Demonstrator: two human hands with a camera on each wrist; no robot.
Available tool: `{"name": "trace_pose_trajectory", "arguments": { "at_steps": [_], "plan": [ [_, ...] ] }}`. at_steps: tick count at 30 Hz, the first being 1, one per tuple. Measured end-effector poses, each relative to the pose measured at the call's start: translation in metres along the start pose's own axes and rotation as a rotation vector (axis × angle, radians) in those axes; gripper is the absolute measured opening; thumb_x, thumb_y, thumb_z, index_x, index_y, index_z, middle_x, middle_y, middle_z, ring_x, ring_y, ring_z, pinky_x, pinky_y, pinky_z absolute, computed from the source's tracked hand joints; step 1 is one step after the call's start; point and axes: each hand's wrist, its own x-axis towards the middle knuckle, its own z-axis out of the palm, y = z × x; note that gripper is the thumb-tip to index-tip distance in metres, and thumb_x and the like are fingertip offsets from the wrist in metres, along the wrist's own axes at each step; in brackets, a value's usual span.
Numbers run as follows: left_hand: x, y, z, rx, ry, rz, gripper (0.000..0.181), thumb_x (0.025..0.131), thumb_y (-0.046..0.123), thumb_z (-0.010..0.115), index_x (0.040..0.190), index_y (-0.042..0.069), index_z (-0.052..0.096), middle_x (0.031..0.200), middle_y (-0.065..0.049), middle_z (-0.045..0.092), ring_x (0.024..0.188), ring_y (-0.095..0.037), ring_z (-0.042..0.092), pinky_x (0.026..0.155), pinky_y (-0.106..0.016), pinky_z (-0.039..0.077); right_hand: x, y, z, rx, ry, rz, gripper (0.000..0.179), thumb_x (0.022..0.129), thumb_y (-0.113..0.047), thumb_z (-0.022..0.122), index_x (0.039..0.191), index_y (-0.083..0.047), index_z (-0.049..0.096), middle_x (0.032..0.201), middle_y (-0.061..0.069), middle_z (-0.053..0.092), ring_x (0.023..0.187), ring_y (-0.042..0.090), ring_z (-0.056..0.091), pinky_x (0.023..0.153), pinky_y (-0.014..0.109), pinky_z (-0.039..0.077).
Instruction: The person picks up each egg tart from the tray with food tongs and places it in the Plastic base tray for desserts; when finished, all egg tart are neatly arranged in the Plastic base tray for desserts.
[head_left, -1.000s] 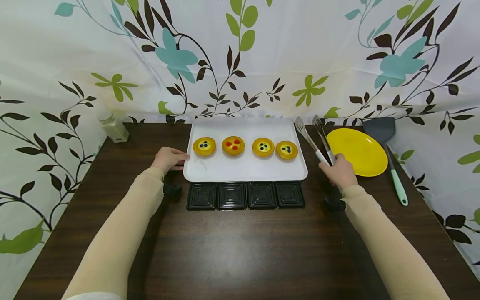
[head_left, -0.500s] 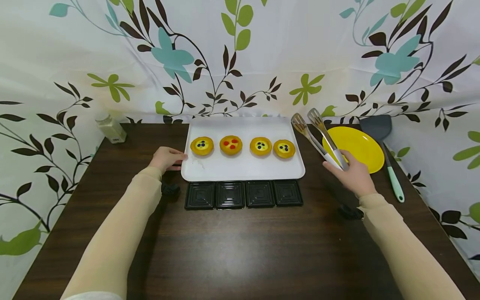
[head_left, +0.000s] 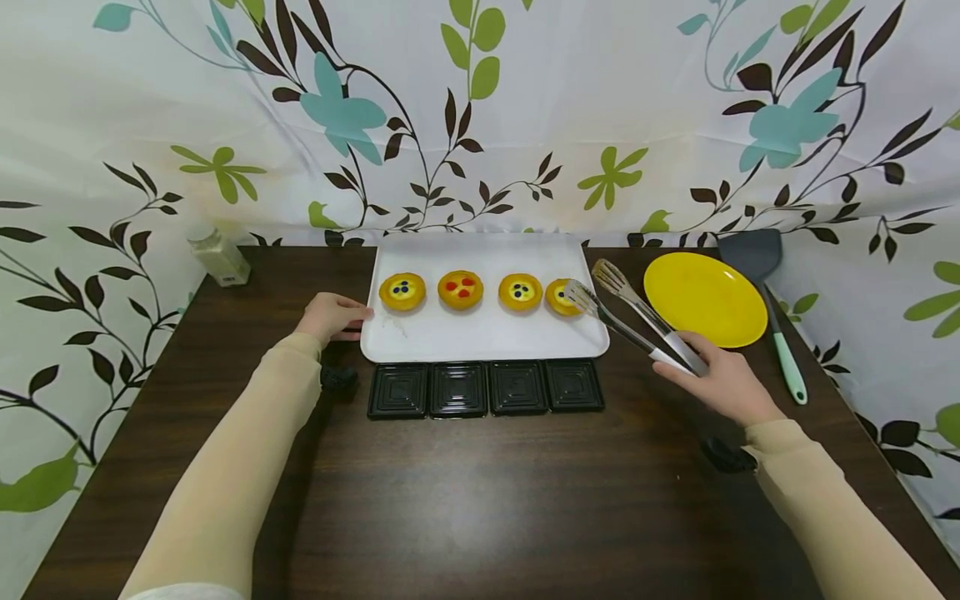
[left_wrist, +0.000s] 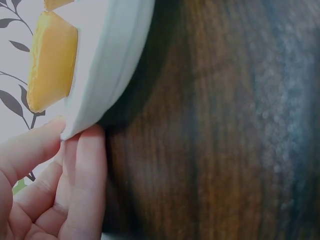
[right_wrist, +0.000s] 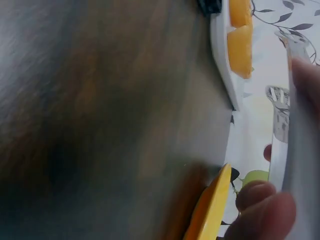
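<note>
Metal tongs (head_left: 647,312) have swung left since the earlier frame, one tip now overlapping the rightmost fruit tart (head_left: 554,294) in the head view. From the left, the left hand (head_left: 332,317) pinches the rim of the white tray (head_left: 480,337) bearing four tarts, black square containers (head_left: 458,389) line its near edge, and the right hand (head_left: 726,381) grips the spread tongs near the yellow plate (head_left: 705,300).

a plain beige left sleeve (head_left: 228,458) and right sleeve (head_left: 840,507) stop at the bare left hand (head_left: 330,317) and right hand (head_left: 729,382) — a white edge (head_left: 187,592) shows at the left sleeve's near end — and a small black fitting (head_left: 339,379) sits beside each cuff (head_left: 306,343).
</note>
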Motion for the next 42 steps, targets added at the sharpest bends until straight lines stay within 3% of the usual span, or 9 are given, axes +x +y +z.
{"name": "trace_pose_trajectory", "arguments": {
  "at_steps": [4, 24, 31, 39, 42],
  "plan": [
    [0.002, 0.000, -0.001, 0.002, -0.005, 0.000, 0.046, 0.093, 0.021, 0.061, 0.129, -0.006, 0.053, 0.130, -0.022, 0.050, 0.111, -0.031, 0.057, 0.080, -0.028, 0.057, 0.000, 0.005, 0.004, -0.048, -0.009, -0.025, 0.078, 0.084, -0.058, 0.061, 0.138, -0.005, 0.041, 0.116, 0.026, 0.056, 0.088, 0.033, 0.053, 0.070, 0.039, 0.046],
    [-0.001, 0.001, 0.000, 0.001, 0.000, 0.003, 0.045, 0.093, 0.022, 0.062, 0.129, -0.004, 0.053, 0.128, -0.022, 0.051, 0.109, -0.030, 0.058, 0.079, -0.028, 0.057, 0.016, 0.002, 0.014, -0.144, 0.030, -0.059, 0.086, 0.079, -0.066, 0.062, 0.135, -0.003, 0.047, 0.118, 0.024, 0.058, 0.086, 0.032, 0.053, 0.075, 0.047, 0.047],
    [0.000, -0.001, 0.000, 0.003, 0.004, 0.004, 0.046, 0.093, 0.023, 0.061, 0.129, -0.004, 0.054, 0.128, -0.022, 0.052, 0.110, -0.030, 0.057, 0.079, -0.028, 0.056, 0.026, -0.006, 0.013, -0.179, 0.019, -0.062, 0.083, 0.079, -0.064, 0.063, 0.133, -0.002, 0.049, 0.105, 0.020, 0.062, 0.075, 0.027, 0.053, 0.062, 0.034, 0.042],
    [0.000, -0.001, 0.000, 0.003, 0.003, 0.007, 0.045, 0.093, 0.023, 0.062, 0.129, -0.004, 0.054, 0.128, -0.022, 0.051, 0.111, -0.031, 0.057, 0.080, -0.029, 0.056, 0.033, -0.010, 0.014, -0.189, -0.040, -0.058, 0.076, 0.084, -0.054, 0.063, 0.132, 0.002, 0.044, 0.077, 0.011, 0.058, 0.061, 0.021, 0.049, 0.051, 0.030, 0.038],
    [0.001, -0.001, 0.000, 0.002, 0.004, 0.004, 0.046, 0.093, 0.023, 0.062, 0.129, -0.004, 0.054, 0.128, -0.021, 0.051, 0.110, -0.030, 0.057, 0.080, -0.029, 0.056, 0.034, -0.011, 0.015, -0.206, -0.027, -0.052, 0.076, 0.084, -0.058, 0.060, 0.132, -0.001, 0.043, 0.083, 0.015, 0.060, 0.063, 0.023, 0.051, 0.051, 0.030, 0.038]
  ]
}}
